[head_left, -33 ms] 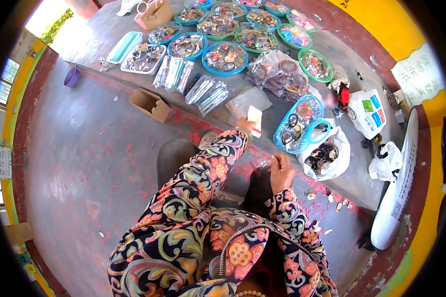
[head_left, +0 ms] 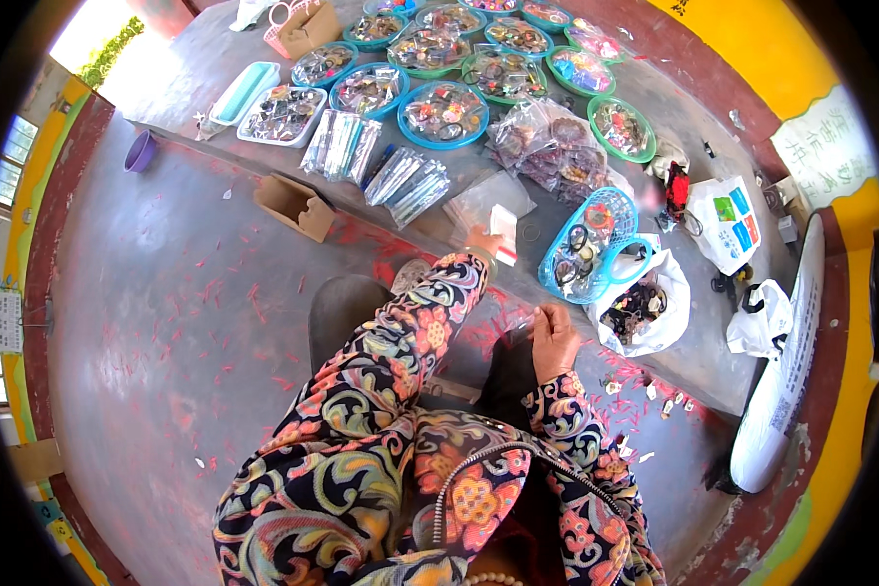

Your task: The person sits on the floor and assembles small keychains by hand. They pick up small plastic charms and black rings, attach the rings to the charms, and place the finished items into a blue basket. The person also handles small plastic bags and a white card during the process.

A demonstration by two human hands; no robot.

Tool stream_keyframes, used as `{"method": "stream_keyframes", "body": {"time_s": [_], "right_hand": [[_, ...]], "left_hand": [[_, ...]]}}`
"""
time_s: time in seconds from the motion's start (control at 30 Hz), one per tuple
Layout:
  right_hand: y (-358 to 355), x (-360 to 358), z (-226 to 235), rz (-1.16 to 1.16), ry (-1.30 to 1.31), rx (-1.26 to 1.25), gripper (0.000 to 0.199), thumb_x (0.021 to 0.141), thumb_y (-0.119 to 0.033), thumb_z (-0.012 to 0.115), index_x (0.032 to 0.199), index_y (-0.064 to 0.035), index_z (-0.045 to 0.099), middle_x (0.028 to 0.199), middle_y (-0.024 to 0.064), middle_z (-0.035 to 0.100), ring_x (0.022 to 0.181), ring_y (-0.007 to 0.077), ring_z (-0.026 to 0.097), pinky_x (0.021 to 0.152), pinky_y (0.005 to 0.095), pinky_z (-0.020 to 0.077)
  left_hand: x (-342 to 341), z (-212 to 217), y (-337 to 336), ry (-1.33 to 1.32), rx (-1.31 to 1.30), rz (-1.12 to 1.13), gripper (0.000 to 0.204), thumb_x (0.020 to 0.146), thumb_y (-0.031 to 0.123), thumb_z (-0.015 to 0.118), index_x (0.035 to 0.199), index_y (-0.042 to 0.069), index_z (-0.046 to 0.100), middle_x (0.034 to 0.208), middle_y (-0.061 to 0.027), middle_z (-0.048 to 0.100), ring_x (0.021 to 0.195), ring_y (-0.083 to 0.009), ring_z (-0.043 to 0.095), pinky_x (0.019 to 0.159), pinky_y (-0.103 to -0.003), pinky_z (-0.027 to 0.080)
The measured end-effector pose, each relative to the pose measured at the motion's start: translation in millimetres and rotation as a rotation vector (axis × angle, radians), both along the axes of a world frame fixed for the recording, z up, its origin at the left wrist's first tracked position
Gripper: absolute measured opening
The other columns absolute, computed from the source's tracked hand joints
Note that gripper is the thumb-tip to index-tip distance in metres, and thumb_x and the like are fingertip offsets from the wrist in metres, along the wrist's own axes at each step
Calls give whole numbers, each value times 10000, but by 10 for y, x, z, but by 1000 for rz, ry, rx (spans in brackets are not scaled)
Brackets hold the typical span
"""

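Observation:
My left hand is closed on the edge of a small white packet with a red stripe at its lower end. It is held over the step edge, just below some flat clear plastic bags. My right hand is curled with its fingertips together above my knee; whatever they hold, if anything, is too small to make out. Beyond it is a blue plastic basket with dark rings and small bagged pieces inside. A white plastic bag of dark small items lies beside the basket.
Round baskets of small packaged goods crowd the raised floor. Bundles of slim silvery packets lie nearer, by an open cardboard box. A purple bowl stands far left. Red scraps litter the lower floor.
My left hand and the white packet have shifted very slightly up and away, and the packet's tilt has changed a little. My right hand has stayed put.

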State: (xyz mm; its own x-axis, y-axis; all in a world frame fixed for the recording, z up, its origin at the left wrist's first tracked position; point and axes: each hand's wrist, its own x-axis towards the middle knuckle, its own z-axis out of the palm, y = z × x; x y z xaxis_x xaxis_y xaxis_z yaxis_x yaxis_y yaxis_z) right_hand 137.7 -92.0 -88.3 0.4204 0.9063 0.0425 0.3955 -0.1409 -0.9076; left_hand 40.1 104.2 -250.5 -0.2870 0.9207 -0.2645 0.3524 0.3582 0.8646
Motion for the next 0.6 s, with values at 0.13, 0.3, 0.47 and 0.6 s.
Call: {"method": "stream_keyframes", "body": {"time_s": [0.13,0.3,0.47,0.6], "right_hand": [[36,-62,27,13,25,-54,95,821,-140,575,850,-50,569,606,85,572,489,145,559,485,282,439],[68,-6,3,1,5,-14,93,822,-132,559,819,-41,579,637,82,577,481,117,550,483,272,439],[42,77,-22,-39,276,43,118,849,-119,532,836,-6,564,601,19,534,461,68,492,417,200,388],[-1,139,67,-74,599,13,108,864,-152,525,827,-51,541,578,10,530,419,65,440,371,182,320]], "left_hand": [[-486,-204,16,1025,104,-835,177,759,159,553,819,28,655,888,-176,620,840,-240,609,693,-329,482],[-275,308,-309,441,-107,-735,152,770,121,548,837,31,651,787,-102,640,732,-171,612,621,-298,485],[-235,864,-675,-194,56,-458,146,763,70,528,840,15,639,763,-96,642,725,-174,610,635,-279,483],[-518,1488,-1173,-300,454,-570,270,726,12,530,985,49,596,881,-117,632,830,-259,618,730,-346,482]]}}
